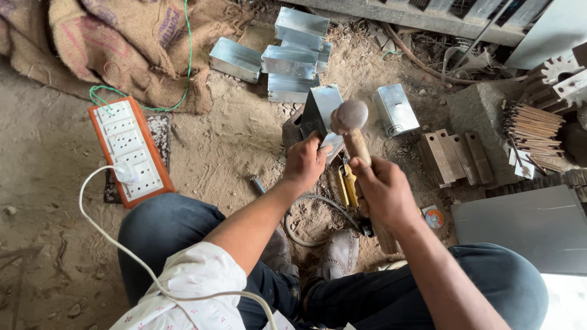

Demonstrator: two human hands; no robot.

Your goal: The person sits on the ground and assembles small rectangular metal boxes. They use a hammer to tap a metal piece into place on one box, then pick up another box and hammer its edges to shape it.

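Gripping a wooden-handled hammer (354,137), the right hand (385,192) is wrapped tight around the shaft, with the rounded, dull metal head raised above the work. Left hand (304,162) is clamped on a bent sheet-metal box (323,110), fingers curled over its lower edge, steadying it on the dirt floor (232,140) just ahead of the knees. That box is shiny galvanised steel, folded into an open shape with sharp creases, tilted up on one side and sitting right under the hammer head.

Behind it, toward the far edge of the floor, a cluster of similar metal boxes (290,52) lies stacked loosely, and one more single box (396,109) rests just to the right. Off to the left, an orange-framed power strip (128,146) lies flat with a white cable (110,238) plugged in, beside a heap of burlap sacks (116,43). On the right, a bundle of thin rods (532,128) sits near a concrete block (480,113).
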